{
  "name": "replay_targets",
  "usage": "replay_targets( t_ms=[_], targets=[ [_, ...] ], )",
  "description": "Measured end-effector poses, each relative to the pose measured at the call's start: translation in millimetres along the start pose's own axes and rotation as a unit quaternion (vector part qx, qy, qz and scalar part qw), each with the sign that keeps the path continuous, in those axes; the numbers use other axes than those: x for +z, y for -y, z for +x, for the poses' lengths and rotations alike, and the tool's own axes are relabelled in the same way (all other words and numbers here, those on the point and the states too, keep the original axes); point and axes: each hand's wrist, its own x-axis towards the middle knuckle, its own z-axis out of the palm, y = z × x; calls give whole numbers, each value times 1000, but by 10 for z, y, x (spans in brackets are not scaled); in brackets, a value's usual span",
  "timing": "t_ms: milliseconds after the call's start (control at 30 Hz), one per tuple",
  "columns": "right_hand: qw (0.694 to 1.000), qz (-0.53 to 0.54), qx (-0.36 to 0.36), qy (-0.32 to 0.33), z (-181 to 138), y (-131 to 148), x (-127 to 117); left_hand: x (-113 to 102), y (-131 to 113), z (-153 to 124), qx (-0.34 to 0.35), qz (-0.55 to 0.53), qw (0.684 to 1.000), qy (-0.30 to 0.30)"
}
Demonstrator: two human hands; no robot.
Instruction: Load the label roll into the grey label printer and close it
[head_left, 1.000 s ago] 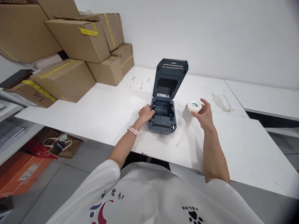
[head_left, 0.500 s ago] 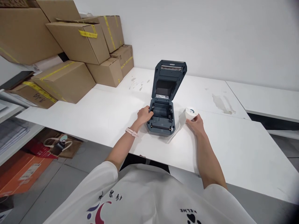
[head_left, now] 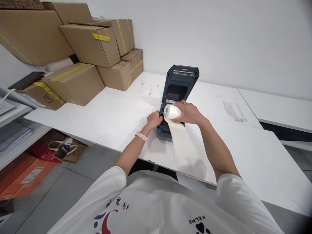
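Note:
A dark grey label printer (head_left: 179, 87) stands on the white table (head_left: 109, 113) with its lid raised. My right hand (head_left: 190, 113) holds a white paper roll (head_left: 172, 111) on its side just above the printer's open bay. A loose strip of paper (head_left: 181, 139) trails from the roll toward me over the printer's front. My left hand (head_left: 154, 119), with a pink watch on the wrist, rests against the printer's left side. The bay inside is mostly hidden behind the roll and my hands.
Several cardboard boxes (head_left: 80, 58) with yellow tape are stacked at the table's back left. A second white table (head_left: 278, 107) adjoins on the right. A bag (head_left: 60, 148) and an orange box (head_left: 21, 175) lie on the floor at left. Stains mark the tabletop behind the printer.
My right hand lifted the roll from the table at the printer's right and brought it left over the open bay, turning it on its side. A paper strip now hangs out. My left hand stayed put.

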Motion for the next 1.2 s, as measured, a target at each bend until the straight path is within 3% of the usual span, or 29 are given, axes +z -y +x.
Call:
replay_targets(
  t_ms=[67,133,400,500,567,667,700,733,833,900,1000,1067,1133,1200],
  targets=[
    [995,-87,2,55,134,11,55,5,5,-6,-3,-6,1000,-2],
    [992,-102,5,72,213,-52,159,11,13,-6,-1,-14,1000,-3],
    [1000,-18,-1,-25,174,-292,576,31,37,17,2,-33,999,3],
    [992,31,-15,-121,162,-223,485,33,36,17,-2,-39,999,4],
    [973,51,-5,-226,216,-176,295,37,38,16,-2,-47,999,6],
    [901,66,18,-429,453,-218,-87,50,51,22,-2,-53,999,6],
    [880,74,16,-468,569,-273,-206,53,57,28,-2,-54,999,5],
    [880,95,25,-465,693,-344,-308,56,62,35,-4,-56,998,5],
    [928,180,50,-322,1000,-565,-479,60,71,61,-9,-86,996,5],
    [941,208,40,-265,1053,-616,-494,69,74,71,-11,-107,994,2],
    [923,216,9,-318,835,-439,-430,117,111,51,-9,-134,991,-5],
    [900,218,-9,-378,538,-198,-340,170,182,-2,-6,-216,976,-10],
    [876,231,-8,-422,186,46,-198,217,291,-90,-20,-345,938,-2],
    [869,256,14,-423,-166,219,3,235,408,-206,-45,-462,885,5]
  ],
)
